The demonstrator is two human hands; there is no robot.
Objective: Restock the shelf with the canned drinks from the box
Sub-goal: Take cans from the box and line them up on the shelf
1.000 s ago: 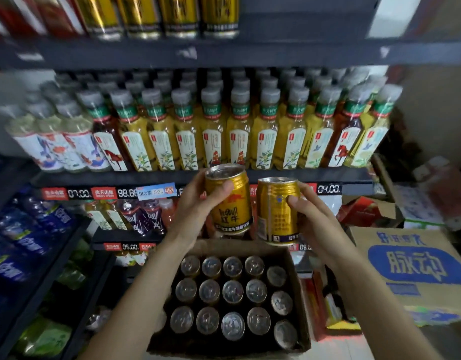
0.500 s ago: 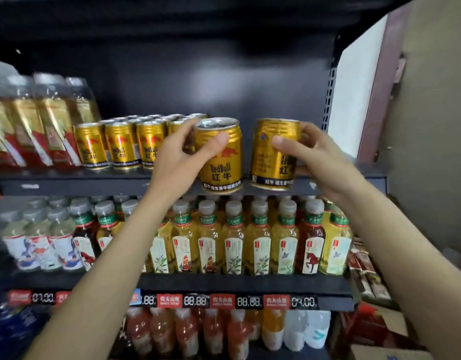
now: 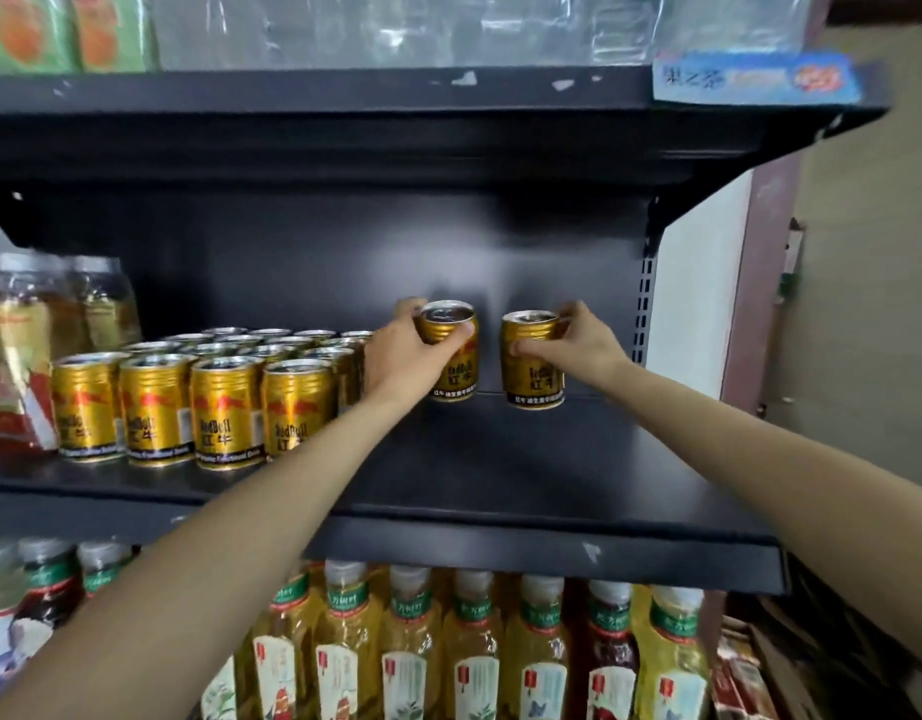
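- The person's left hand (image 3: 404,356) reaches deep onto the black shelf (image 3: 500,470), its fingers (image 3: 461,332) clamped around the upper half of a gold can (image 3: 451,356).
- The right hand (image 3: 586,345) is level with it, fingers wrapped on a second gold can (image 3: 532,361), thumb across the front and the other fingers behind the rim.
- The two cans stand upright, apart from each other, with a dark gap between the two sets of fingers.
- Both cans sit low near the back of the shelf; whether their bases touch it is hard to tell from this angle.
- Just left of the left fingers stands a block of matching gold cans (image 3: 199,407), in rows running to the shelf's front edge.
- To the right of the right fingers the shelf is bare.
- Below both arms, on the next shelf down, stands a row of yellow tea bottles (image 3: 474,652).
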